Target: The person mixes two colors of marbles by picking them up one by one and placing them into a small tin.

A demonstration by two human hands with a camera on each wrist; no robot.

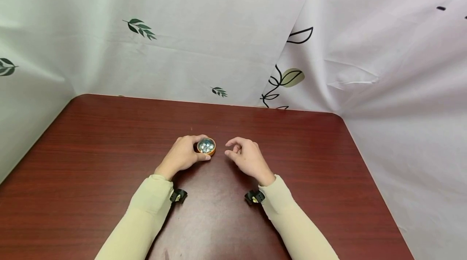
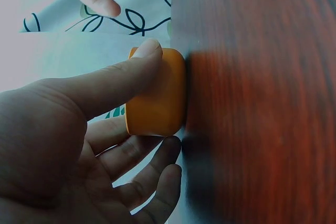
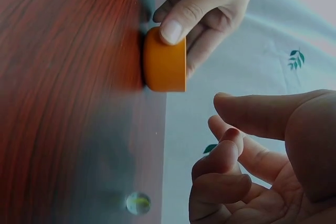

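Note:
A small round orange cup [image 1: 213, 152] stands upright on the table, holding several clear glass marbles [image 1: 206, 145]. My left hand [image 1: 183, 152] grips it from the left, thumb on the near side and fingers round the far side; the left wrist view shows the thumb pressed on the orange wall. To the right of the cup, apart from it, hovers my right hand [image 1: 248, 155], its fingers loosely bent and nothing between them. In the right wrist view a single glass marble [image 3: 138, 203] with a yellow-green core lies on the table; I cannot make it out in the head view.
The dark red wood-grain table [image 1: 109, 138] has rounded far corners. White cloth [image 1: 204, 49] with leaf prints hangs behind it and along both sides. Each wrist wears a black strap device, the left one [image 1: 178, 196] and the right one [image 1: 254, 197].

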